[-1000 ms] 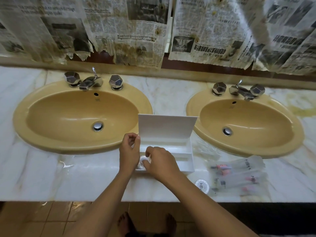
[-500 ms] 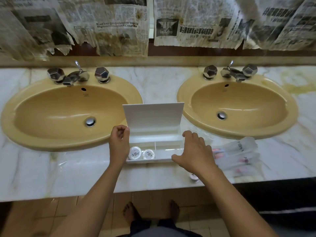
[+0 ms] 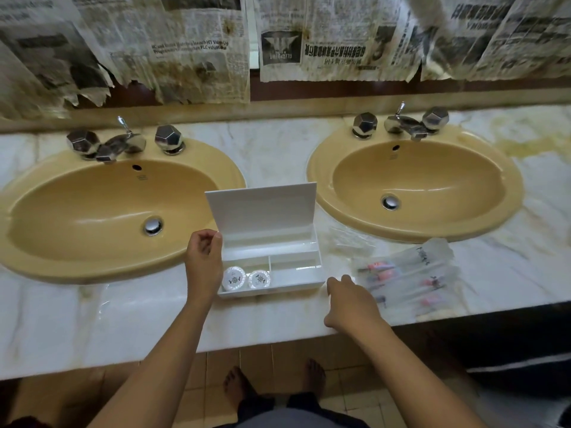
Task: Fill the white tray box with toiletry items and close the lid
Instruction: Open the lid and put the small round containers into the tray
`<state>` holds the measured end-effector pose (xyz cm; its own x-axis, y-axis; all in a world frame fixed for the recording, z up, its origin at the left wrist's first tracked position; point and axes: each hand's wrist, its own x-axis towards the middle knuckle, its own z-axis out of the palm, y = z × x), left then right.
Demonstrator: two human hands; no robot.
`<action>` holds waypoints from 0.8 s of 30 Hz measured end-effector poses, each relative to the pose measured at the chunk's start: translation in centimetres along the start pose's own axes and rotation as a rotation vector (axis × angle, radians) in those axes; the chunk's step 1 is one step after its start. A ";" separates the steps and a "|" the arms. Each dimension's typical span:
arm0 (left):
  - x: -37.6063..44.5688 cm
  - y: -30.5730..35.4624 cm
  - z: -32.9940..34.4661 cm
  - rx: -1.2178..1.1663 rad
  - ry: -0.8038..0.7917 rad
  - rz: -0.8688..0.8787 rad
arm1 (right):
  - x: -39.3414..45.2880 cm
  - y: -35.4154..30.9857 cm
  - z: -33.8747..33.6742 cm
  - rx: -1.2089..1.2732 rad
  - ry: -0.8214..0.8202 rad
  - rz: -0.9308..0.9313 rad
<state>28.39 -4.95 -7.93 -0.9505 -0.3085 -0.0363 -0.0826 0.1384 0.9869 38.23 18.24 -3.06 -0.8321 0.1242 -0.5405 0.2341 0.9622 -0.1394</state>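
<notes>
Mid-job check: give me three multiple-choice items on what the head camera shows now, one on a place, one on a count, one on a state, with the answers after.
1. Where does the white tray box stand?
A. inside the left sink
B. on the counter between the two sinks
C. on the floor

2. How many round wrapped soaps lie in the box's front left compartment?
A. none
B. two
C. four

3. How is the lid?
A. shut flat
B. lying apart on the counter
C. standing open at the back of the box

Answers:
1 B: the box sits on the marble counter, sinks on either side.
2 B: two round discs lie side by side there.
3 C: the lid stands up behind the compartments, while the left hand is at the box's left edge and the right hand is over the counter to its right.
</notes>
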 end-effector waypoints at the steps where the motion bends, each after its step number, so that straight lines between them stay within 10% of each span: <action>1: 0.0 0.0 0.0 -0.004 0.000 -0.003 | 0.2 0.0 -0.1 0.022 0.019 -0.002; 24: -0.1 0.4 0.0 -0.052 -0.012 -0.007 | 1.4 -0.4 -6.5 0.069 0.266 0.047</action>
<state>28.48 -4.85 -7.58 -0.9536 -0.2976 -0.0447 -0.0736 0.0868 0.9935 33.74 19.64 1.58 -0.9202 0.2369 -0.3118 0.3019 0.9362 -0.1799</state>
